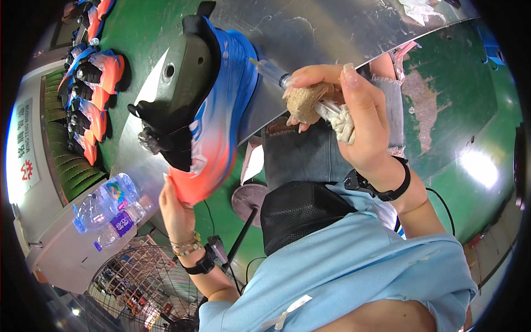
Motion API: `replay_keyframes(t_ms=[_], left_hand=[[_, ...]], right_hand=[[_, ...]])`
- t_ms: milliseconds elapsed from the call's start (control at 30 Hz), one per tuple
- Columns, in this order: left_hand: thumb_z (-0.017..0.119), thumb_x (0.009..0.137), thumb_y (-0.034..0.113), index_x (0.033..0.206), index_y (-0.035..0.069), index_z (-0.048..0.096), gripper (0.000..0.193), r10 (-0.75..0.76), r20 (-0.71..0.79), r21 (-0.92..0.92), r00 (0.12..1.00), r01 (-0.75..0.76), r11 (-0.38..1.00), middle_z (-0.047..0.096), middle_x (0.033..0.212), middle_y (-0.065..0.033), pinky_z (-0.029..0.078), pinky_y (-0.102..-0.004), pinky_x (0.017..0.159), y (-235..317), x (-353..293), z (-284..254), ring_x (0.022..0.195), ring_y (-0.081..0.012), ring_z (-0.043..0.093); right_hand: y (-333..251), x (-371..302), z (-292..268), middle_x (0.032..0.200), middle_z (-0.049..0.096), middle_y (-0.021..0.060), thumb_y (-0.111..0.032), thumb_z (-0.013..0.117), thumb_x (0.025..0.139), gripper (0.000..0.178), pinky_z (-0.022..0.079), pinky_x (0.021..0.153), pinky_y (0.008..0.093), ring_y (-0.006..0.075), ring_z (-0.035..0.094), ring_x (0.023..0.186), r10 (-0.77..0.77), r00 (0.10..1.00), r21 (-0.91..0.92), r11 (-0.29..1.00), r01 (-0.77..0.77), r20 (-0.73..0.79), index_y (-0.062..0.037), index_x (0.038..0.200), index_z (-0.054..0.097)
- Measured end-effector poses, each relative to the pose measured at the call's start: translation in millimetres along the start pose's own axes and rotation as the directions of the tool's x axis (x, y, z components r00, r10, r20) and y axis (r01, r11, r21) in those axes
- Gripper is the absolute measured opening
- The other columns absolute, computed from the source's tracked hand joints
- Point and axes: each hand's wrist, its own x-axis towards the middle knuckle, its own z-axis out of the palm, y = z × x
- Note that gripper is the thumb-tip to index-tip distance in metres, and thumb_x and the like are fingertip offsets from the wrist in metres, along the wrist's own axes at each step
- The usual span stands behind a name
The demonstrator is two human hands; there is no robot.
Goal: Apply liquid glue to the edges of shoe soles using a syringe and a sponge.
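Observation:
A running shoe, blue fading to orange at the toe, stands over the metal table with a dark green last inside it. My left hand is closed on the orange toe, fingers partly hidden beneath it. My right hand grips a clear syringe whose yellowish tip points at the shoe's blue sole edge; a gap between tip and sole is hard to judge. Held in the same hand are a rough tan lump and a crumpled whitish cloth. Black laces and tongue cover the shoe's front opening.
Several similar shoes line the green surface at the far left. Plastic bottles lie near the table's left corner, above a wire fan. The metal table ends near my knees. White scraps lie at the top right.

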Motion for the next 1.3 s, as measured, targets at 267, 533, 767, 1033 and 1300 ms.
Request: replay_keyframes(t_ms=[267,533,767,1033,1300], left_hand=[[0.072,0.068,0.015,0.112,-0.005,0.045,0.056,-0.146,0.406,-0.208,0.902,0.247,0.947,0.059,0.101,-0.0118,0.046,-0.0324,0.083,-37.3,-27.6,64.6,0.093,-0.0190,0.059],[0.077,0.059,0.016,0.106,-0.010,0.050,0.060,-0.096,0.514,-0.264,0.852,0.263,0.928,0.060,0.100,-0.0163,0.047,-0.0331,0.082,-54.3,-20.4,84.4,0.090,-0.0215,0.060],[0.076,0.058,0.017,0.117,-0.007,0.041,0.073,-0.063,0.654,-0.399,0.754,0.415,0.818,0.053,0.112,-0.0150,0.044,-0.0369,0.087,-75.0,-10.3,98.8,0.103,-0.0238,0.054],[0.077,0.056,0.015,0.123,0.005,0.038,0.078,0.045,0.796,-0.495,0.604,0.607,0.622,0.043,0.122,-0.0073,0.037,-0.0414,0.095,-57.0,10.2,173.6,0.114,-0.0243,0.043],[0.081,0.051,0.031,0.130,0.012,0.030,0.096,0.120,0.718,-0.529,0.686,0.425,0.735,0.029,0.133,0.0003,0.025,-0.0424,0.105,-33.6,26.9,224.5,0.122,-0.0207,0.033]], right_hand=[[-11.5,-15.0,3.5,0.078,0.059,0.0092,-0.037,0.022,0.095,0.054,0.045,0.056,0.0224,0.0110,0.055,0.066,0.110,0.994,0.057,0.992,-0.110,-0.003,0.0047,0.094,0.057],[-31.5,-22.9,-2.8,0.088,0.057,0.0192,-0.037,0.018,0.094,0.053,0.047,0.051,0.0281,0.0221,0.059,0.064,0.201,0.980,-0.007,0.980,-0.201,0.011,0.0015,0.092,0.055],[-60.8,-41.0,-5.1,0.082,0.053,0.0225,-0.035,0.014,0.094,0.052,0.048,0.054,0.0305,0.0219,0.055,0.059,0.177,0.972,-0.128,0.979,-0.158,0.152,-0.0001,0.088,0.053],[-107.0,-54.8,0.7,0.077,0.047,0.0179,-0.039,0.018,0.094,0.045,0.049,0.050,0.0346,0.0245,0.051,0.053,0.155,0.987,-0.160,0.976,-0.148,0.031,-0.0126,0.083,0.053],[-117.9,-60.0,-14.5,0.081,0.046,0.0132,-0.038,0.012,0.094,0.042,0.046,0.052,0.0324,0.0258,0.050,0.049,-0.007,0.994,-0.286,0.957,0.039,0.111,-0.0244,0.091,0.051]])
